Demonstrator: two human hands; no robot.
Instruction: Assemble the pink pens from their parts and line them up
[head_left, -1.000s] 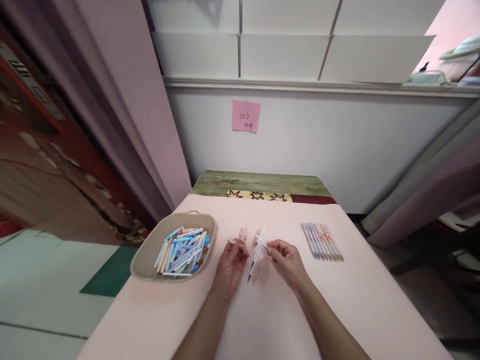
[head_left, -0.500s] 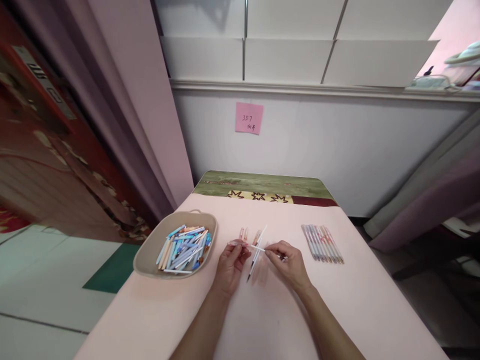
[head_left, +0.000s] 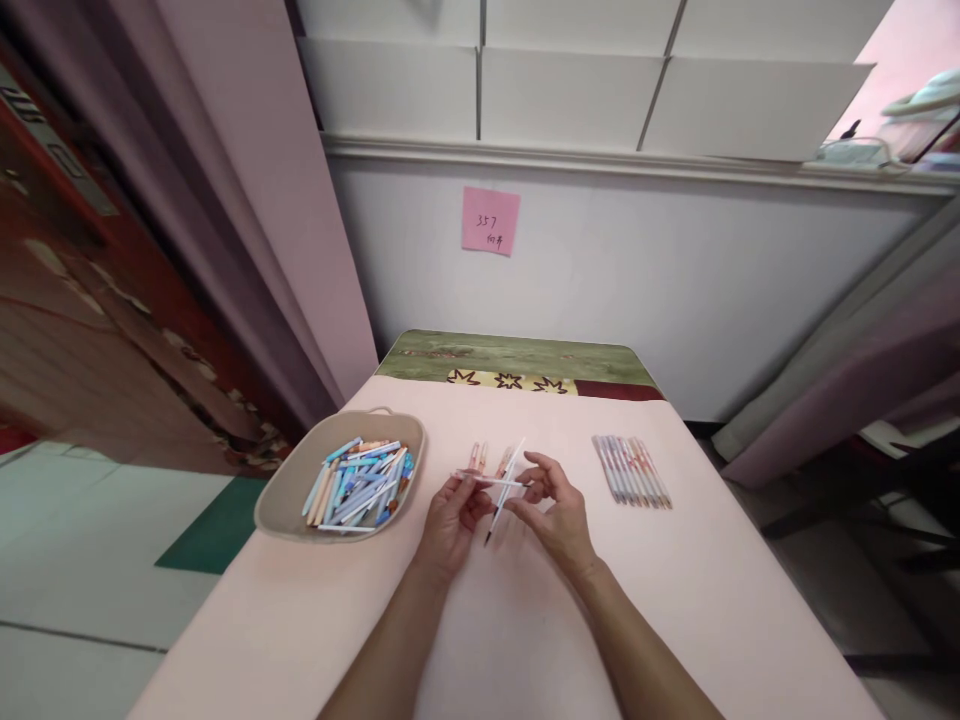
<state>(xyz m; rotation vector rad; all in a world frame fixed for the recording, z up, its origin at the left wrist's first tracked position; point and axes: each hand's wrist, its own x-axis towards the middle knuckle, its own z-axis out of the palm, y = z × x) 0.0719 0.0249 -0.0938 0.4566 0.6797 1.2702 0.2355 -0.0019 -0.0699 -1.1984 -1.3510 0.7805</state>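
Note:
My left hand (head_left: pixel 448 520) is closed on a clear, pinkish pen barrel (head_left: pixel 472 477), held crosswise above the table. A thin white refill (head_left: pixel 510 484) sticks out of the barrel's right end. Close to that refill's dark tip is my right hand (head_left: pixel 559 510), its thumb and fingers apart; whether a finger touches the tip is unclear. Below the hands another white refill (head_left: pixel 496 522) with a black tip lies slanted on the table. Several short pinkish pen parts (head_left: pixel 478 457) lie just beyond my left hand, partly hidden by it.
A beige basket (head_left: pixel 266 510) at the left holds many blue, white and tan pen parts (head_left: pixel 360 490). On the right lies a row of assembled pens (head_left: pixel 631 472) side by side. A pink cloth (head_left: pixel 510 650) covers the table, and a wall with a pink note (head_left: pixel 490 220) stands behind it.
My right hand has loosened its pinch on the refill's end and its fingers have spread. The refill reaches less far out of the barrel. The view has shifted slightly.

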